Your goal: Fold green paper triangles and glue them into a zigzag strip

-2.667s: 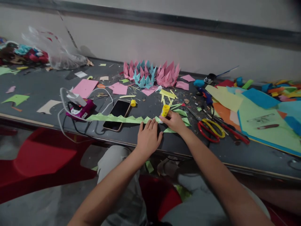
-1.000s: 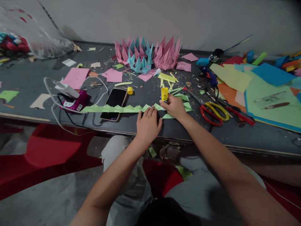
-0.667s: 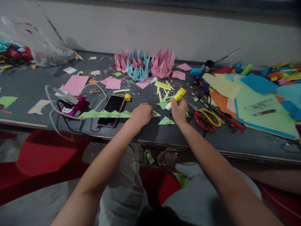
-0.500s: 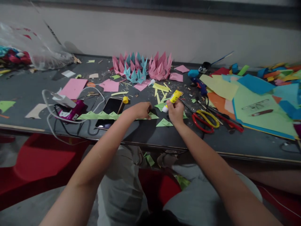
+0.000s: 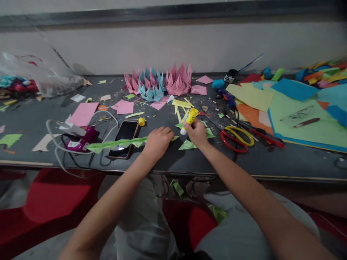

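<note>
My left hand (image 5: 158, 144) is closed over the right part of a long green folded-paper strip (image 5: 108, 145), its fingertips near the strip's right end. The strip's small triangular points now hang down, and its left part lies across a phone (image 5: 125, 139). In my right hand (image 5: 199, 133) is a yellow glue stick (image 5: 192, 115), tilted with its white end down to the left. Its yellow cap (image 5: 141, 121) stands apart on the table. Beside and below my right hand lie small green folded pieces (image 5: 187, 145), partly covered by the fingers.
Pink and blue folded-paper crowns (image 5: 179, 81) stand at the back. Red-and-yellow scissors (image 5: 237, 139) and a glue gun (image 5: 226, 97) lie to the right, near coloured sheets (image 5: 292, 115). A purple power strip (image 5: 82, 139) with cables sits left. Paper scraps litter the table (image 5: 151, 162).
My left hand has shifted from touching the strip with its fingertips to closing over it, and the strip has turned over. The glue stick stays in my right hand. The view has tilted up slightly.
</note>
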### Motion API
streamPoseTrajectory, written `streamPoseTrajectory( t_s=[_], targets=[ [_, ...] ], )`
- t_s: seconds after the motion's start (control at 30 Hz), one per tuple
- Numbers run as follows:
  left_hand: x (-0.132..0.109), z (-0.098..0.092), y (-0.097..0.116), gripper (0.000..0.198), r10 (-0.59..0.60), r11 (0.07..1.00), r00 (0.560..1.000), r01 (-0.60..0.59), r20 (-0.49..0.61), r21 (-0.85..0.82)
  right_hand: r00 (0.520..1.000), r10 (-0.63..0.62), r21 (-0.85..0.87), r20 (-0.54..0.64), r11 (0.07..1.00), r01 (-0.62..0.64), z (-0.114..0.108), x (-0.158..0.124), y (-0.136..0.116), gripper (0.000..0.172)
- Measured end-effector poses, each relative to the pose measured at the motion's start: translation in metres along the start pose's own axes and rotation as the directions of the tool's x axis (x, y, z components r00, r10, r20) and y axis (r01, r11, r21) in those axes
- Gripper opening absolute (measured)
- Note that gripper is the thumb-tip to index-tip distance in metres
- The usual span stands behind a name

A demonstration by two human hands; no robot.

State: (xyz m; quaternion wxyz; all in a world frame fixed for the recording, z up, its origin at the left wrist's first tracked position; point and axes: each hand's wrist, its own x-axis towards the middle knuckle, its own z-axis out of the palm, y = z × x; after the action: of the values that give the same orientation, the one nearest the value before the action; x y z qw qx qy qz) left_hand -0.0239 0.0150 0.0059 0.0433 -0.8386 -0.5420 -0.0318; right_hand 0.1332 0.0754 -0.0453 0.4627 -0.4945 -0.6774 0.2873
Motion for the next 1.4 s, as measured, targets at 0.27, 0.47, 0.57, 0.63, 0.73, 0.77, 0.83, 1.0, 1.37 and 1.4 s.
streamPoseTrajectory(
  t_s=[0.27, 0.47, 0.57, 0.63, 0.73, 0.77, 0.83, 1.0, 1.37, 1.4],
  targets=[
    [-0.023, 0.018, 0.007, 0.021, -0.012, 0.998, 0.999, 0.010, -0.030, -0.066, 0.942, -0.135, -0.045, 0.309, 0.987, 0.156, 0.002, -0.002, -0.001, 0.028],
    [-0.029, 0.018, 0.013, 0.015, -0.194, 0.976, 0.979, 0.187, -0.057, -0.112, 0.871, -0.229, -0.059, 0.435, 0.958, 0.282, 0.000, -0.003, -0.009, 0.029],
    [-0.029, 0.018, 0.014, 0.014, -0.204, 0.975, 0.977, 0.197, -0.066, -0.101, 0.837, -0.259, -0.069, 0.482, 0.941, 0.332, 0.000, -0.003, -0.012, 0.029],
    [-0.029, 0.018, 0.014, 0.015, -0.204, 0.975, 0.977, 0.197, -0.067, -0.102, 0.816, -0.268, -0.082, 0.512, 0.930, 0.357, 0.001, -0.003, -0.013, 0.028],
    [-0.029, 0.018, 0.014, 0.016, -0.207, 0.974, 0.977, 0.201, -0.057, -0.104, 0.808, -0.260, -0.120, 0.529, 0.920, 0.374, 0.002, -0.003, -0.013, 0.026],
    [-0.029, 0.018, 0.014, 0.016, -0.208, 0.974, 0.977, 0.202, -0.050, -0.104, 0.813, -0.252, -0.136, 0.525, 0.918, 0.373, 0.003, -0.002, -0.013, 0.025],
    [-0.028, 0.018, 0.015, 0.015, -0.207, 0.973, 0.978, 0.203, -0.036, -0.107, 0.827, -0.235, -0.166, 0.511, 0.917, 0.363, 0.003, -0.002, -0.014, 0.025],
    [-0.028, 0.019, 0.016, 0.013, -0.213, 0.971, 0.977, 0.209, -0.020, -0.117, 0.881, -0.196, -0.238, 0.431, 0.917, 0.320, 0.002, -0.003, -0.013, 0.024],
    [-0.030, 0.023, 0.014, 0.012, -0.223, 0.959, 0.974, 0.211, -0.044, -0.191, 0.984, -0.167, -0.349, -0.064, 0.927, 0.135, -0.013, 0.001, -0.003, 0.036],
    [-0.030, 0.024, 0.014, 0.012, -0.222, 0.958, 0.974, 0.208, -0.048, -0.197, 0.979, -0.197, -0.362, -0.057, 0.918, 0.164, -0.014, 0.005, -0.004, 0.039]
  ],
)
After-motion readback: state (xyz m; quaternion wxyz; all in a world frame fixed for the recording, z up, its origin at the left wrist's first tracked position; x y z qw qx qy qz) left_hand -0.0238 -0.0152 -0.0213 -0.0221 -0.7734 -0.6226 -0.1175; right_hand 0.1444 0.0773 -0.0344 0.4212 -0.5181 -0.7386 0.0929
